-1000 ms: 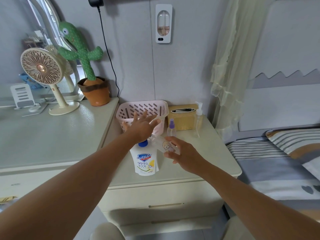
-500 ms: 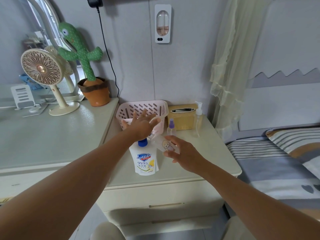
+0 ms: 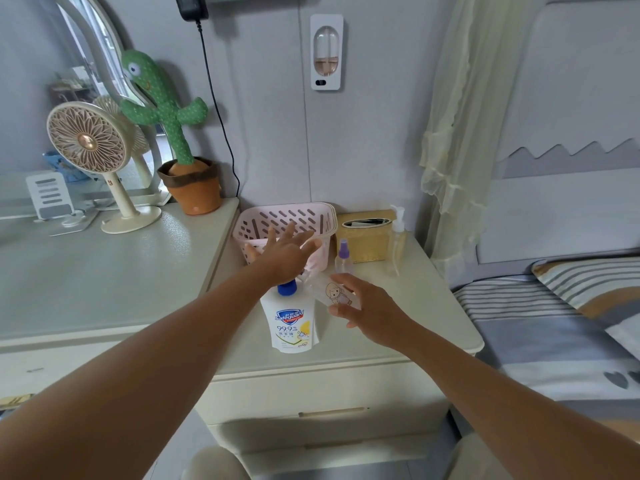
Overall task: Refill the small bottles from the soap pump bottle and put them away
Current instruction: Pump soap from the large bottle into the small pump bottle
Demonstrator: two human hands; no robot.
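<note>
Observation, refill step. The left hand (image 3: 282, 256) lay flat on the pump head of the soap pump bottle (image 3: 290, 322), fingers straight and fanned, palm bearing down. The soap pump bottle stood upright on the tabletop (image 3: 415, 299), near its front edge. The right hand (image 3: 367, 306) pinched the small clear bottle (image 3: 331, 292) between thumb and fingers. That bottle was tilted, at 2 o'clock from the blue pump collar, with its neck toward the spout. The left hand hid the spout tip, so whether it sat inside the neck could not be told.

Judgement: the step in hand was dispensing soap into the small clear bottle. It would go best with short, slow strokes and the neck held right under the spout. The downward push should be vertical so the tall bottle would not tip. Filling should stop short of the neck, leaving room for a cap.

A purple-capped spray bottle (image 3: 343, 256) stood at 1 o'clock from the soap pump bottle, and a clear pump bottle (image 3: 396, 244) stood further out at 2 o'clock. Both looked yet to be handled. The pink basket (image 3: 311, 216) at 12 o'clock seemed the likely storage place.
</note>
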